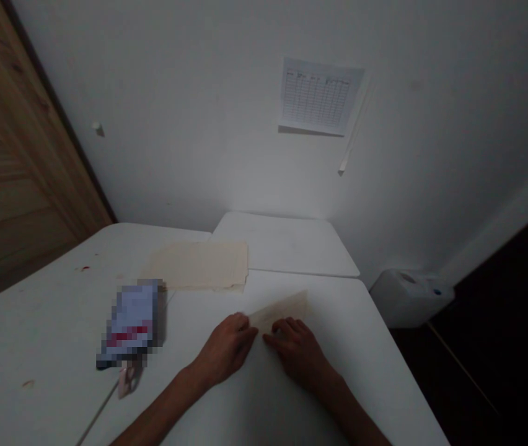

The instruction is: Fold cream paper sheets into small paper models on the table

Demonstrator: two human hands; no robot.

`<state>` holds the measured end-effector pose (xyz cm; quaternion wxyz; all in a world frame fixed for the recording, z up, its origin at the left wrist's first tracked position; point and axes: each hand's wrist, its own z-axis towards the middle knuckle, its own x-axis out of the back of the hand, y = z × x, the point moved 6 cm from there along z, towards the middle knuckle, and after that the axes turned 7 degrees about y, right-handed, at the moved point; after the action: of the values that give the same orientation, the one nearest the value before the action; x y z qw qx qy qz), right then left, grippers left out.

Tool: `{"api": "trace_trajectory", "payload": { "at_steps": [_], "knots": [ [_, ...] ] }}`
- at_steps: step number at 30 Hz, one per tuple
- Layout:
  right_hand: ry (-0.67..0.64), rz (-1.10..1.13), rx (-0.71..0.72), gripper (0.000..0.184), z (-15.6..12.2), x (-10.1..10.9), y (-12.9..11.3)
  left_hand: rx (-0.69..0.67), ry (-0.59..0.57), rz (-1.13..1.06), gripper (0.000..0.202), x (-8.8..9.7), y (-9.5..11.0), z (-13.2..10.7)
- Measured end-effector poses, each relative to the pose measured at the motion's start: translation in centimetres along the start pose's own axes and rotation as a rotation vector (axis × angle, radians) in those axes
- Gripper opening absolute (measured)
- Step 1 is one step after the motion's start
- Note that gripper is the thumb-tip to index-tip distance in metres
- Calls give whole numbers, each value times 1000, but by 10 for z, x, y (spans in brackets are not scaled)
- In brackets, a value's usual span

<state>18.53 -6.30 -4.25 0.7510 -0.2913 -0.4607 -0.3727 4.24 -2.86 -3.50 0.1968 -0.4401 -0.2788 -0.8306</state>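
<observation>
Two hands, left [227,350] and right [297,353], press one envelope [282,311].

Stack of cream sheets [201,265] lying flat on the white desk [36,347], well beyond a blurred-out packet [131,322]. Printed chart [318,96] taped to the pale wall [199,111]. Wooden door [13,167] at left. White plastic container [410,297] on the dark floor, right of the desk.

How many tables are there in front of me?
2: the near table, where both hands press a cream paper, and a smaller table behind it against the wall.
</observation>
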Motion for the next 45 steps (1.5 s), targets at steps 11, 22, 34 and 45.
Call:
{"api": "trace_trajectory", "payload": {
  "at_steps": [11,22,34,45],
  "knots": [
    [-10,50,-34,30,1,2,0,11,-154,128,37,-7,10,-12],
    [-6,29,-28,28,1,4,-1,96,-97,209,39,-8,-3,-20],
    [-35,2,-29,28,3,4,-2,107,-100,245,38,-6,-2,-23],
    [-104,-55,34,47,8,9,-8,86,-149,219,42,-9,-3,-21]
  ]
}}
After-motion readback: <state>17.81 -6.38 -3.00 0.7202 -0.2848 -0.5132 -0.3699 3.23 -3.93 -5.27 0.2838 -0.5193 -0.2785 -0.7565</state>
